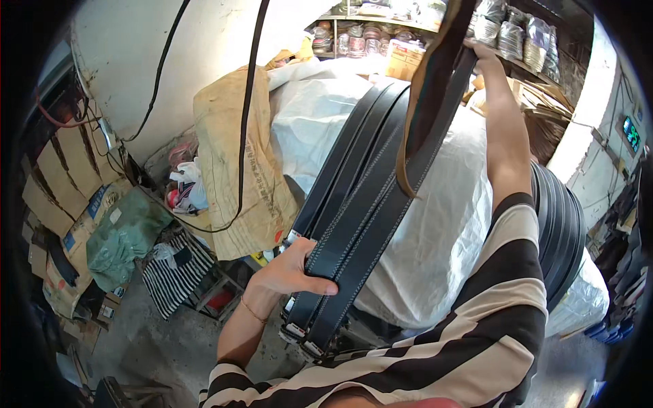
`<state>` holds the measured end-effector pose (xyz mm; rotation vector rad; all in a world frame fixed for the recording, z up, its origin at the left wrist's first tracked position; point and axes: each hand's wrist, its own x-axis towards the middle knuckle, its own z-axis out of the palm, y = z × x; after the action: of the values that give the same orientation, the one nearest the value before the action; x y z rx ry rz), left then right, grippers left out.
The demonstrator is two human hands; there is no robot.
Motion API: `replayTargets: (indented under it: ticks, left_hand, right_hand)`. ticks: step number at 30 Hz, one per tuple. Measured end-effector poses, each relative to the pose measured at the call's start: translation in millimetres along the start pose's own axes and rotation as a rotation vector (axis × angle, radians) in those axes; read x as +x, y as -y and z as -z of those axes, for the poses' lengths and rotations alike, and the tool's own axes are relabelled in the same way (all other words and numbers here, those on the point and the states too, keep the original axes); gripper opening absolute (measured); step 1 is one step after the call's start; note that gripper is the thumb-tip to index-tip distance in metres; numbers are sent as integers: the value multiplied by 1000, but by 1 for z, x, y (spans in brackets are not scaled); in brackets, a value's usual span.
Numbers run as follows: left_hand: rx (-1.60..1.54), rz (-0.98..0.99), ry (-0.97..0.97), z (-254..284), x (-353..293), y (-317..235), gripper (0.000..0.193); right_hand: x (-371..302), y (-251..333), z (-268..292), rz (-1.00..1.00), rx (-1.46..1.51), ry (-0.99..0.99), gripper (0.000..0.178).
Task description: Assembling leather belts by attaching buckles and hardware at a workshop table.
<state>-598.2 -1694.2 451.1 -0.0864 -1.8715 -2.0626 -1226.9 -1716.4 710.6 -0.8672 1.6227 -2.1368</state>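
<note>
Left hand (289, 268) fingers wrap the black belts (354, 204) near their buckles, right hand (484, 51) grips them overhead — a loosened grip could drop the bundle.

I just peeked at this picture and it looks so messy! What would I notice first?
First, the bunch of black belts with pale stitching, running through the middle; the left hand grips them low down and the right hand reaches to their top end. Behind them sits a big white sack, with a tan paper sack on its left.
</note>
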Motion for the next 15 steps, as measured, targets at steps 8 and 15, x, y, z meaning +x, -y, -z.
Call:
replayTargets:
  ticks: [8, 15]
  left_hand:
    - [-1, 128, 56, -4, 59, -13, 43]
    - [95, 49, -45, -16, 53, -3, 37]
  right_hand:
    - [81, -108, 81, -78, -105, 295, 52]
    - [-53, -107, -3, 31, -327, 509, 52]
